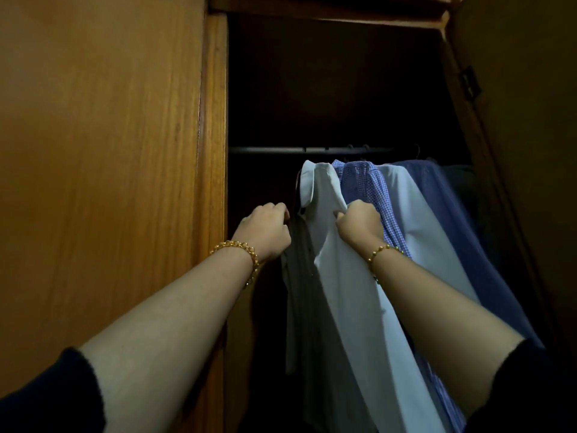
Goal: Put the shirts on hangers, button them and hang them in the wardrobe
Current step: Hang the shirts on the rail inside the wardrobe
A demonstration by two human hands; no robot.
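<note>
The left hand (265, 229) and right hand (359, 225) clamp the white shirt (343, 292), hanging vertically, collar up.

Nothing legible: no word, label, brand mark or number can be read on the white shirt (343, 292), on the checked shirt (368, 189) just beside it, or on the wardrobe (93, 151) wood. The inside of the wardrobe is too dark to tell.
</note>
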